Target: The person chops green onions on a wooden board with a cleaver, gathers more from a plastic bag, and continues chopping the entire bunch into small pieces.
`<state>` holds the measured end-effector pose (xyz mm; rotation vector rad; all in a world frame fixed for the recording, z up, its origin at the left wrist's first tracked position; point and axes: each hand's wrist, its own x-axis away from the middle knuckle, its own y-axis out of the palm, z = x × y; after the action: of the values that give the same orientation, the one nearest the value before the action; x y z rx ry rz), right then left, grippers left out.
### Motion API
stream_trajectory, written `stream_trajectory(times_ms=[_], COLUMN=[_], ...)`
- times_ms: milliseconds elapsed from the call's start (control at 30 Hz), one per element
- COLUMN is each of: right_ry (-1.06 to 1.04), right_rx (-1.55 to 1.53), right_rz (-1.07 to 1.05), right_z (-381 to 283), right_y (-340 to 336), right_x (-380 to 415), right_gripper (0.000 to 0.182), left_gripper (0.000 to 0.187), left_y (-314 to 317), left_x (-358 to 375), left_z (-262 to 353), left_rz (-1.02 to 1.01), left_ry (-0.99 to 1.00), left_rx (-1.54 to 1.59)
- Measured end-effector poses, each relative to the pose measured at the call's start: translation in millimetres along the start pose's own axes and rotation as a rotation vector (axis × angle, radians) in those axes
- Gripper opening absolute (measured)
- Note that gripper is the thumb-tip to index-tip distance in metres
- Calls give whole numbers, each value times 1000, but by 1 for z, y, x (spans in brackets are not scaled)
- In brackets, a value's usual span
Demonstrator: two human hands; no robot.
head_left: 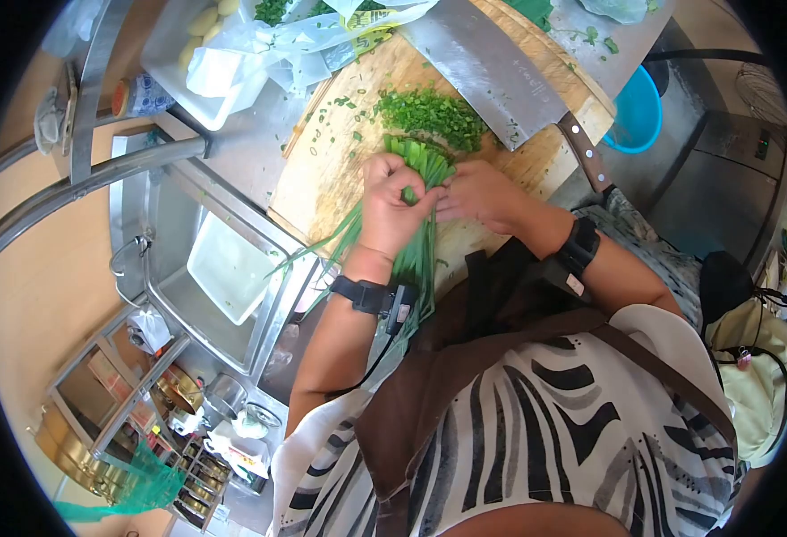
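Note:
My left hand is closed around a bunch of green onions, whose long leaves hang toward my apron and trail off to the left. My right hand meets it from the right, fingers pinched together at the side of the bunch by my left thumb; its fingertips are partly hidden. The cut ends of the bunch lie on a round wooden chopping board. Just beyond them sits a heap of chopped green onion. A broad cleaver rests flat on the board, its wooden handle jutting past the right edge.
A plastic bag overlaps the board's far left edge, beside a white tub. To the left is a metal sink with a white tray in it. A blue bucket stands beyond the board at right.

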<state>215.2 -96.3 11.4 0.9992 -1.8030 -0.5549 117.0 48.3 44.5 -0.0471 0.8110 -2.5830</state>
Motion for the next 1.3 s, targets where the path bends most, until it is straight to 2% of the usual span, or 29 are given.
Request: stream_trajectory(times_ms=[33, 100, 133, 200, 333, 400, 500, 600, 733, 800, 900, 1000, 1233, 1300], right_ry=[2, 95, 96, 59, 36, -71, -74, -35, -44, -24, 24, -18, -64, -40], right_rx=[-3, 148, 146, 232, 248, 360, 276, 195, 197, 211, 240, 304, 216, 116], right_rz=[-2, 163, 158, 241, 233, 379, 429, 484, 428, 370, 279, 212, 308, 378], right_z=[-3, -9, -8, -4, -1, -1, 4, 5, 6, 2, -6, 0, 13, 12], right_y=[3, 14, 16, 17, 22, 32, 33, 36, 30, 28, 26, 23, 32, 32], right_x=[1, 3, 3, 3, 5, 12, 12, 14, 11, 10, 11, 7, 7, 8], right_gripper=[18, 18, 18, 18, 21, 28, 35, 32, 29, 21, 19, 22, 24, 17], left_gripper=[31, 32, 32, 31, 31, 31, 31, 32, 32, 32, 32, 32, 30, 29], left_y=[2, 5, 5, 6, 8, 7, 9, 9, 9, 6, -2, -7, 4, 10], left_x=[0, 2, 2, 3, 5, 6, 7, 7, 7, 5, -1, -1, 6, 8], left_z=[0, 3, 4, 2, -2, -3, -3, 1, 1, -1, -6, -6, 9, 11], left_rz=[23, 37, 53, 68, 100, 97, 107, 130, 141, 116, 71, 51, 120, 117], left_ry=[35, 48, 65, 69, 48, 28, -14, -57, -79, -62, -50, -61, -195, -156], left_rx=[-40, -95, -145, -150, -100, -100, -78, -60, -65, -78, -81, -60, 72, 13])
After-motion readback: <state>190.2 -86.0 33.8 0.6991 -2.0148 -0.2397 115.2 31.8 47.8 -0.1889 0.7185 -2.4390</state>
